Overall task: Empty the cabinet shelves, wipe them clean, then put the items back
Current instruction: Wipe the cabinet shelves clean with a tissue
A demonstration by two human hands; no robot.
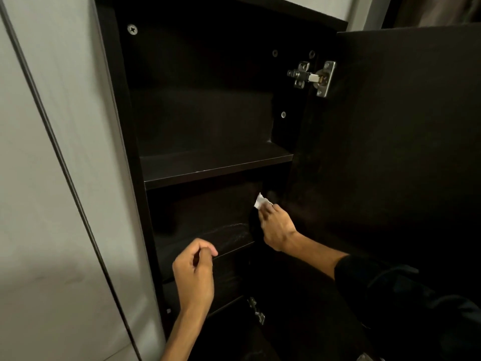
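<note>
— Pinching a white tissue (259, 200), the right hand (277, 227) presses it into the middle shelf's (208, 230) back right corner.
— And the left hand (194, 272)?
— Fingers loosely curled, holding nothing, at that shelf's front edge.

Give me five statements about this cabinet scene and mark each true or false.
1. The right hand holds a white wipe inside the cabinet. True.
2. The cabinet door is closed. False: it stands open, with its upper hinge exposed.
3. Bottles stand on the upper shelf. False: nothing shows on it.
4. The left hand holds the wipe. False: it is loosely curled in front of the lower shelf with nothing visible in it.
5. The lower shelf shows faint streaks. True.
</note>
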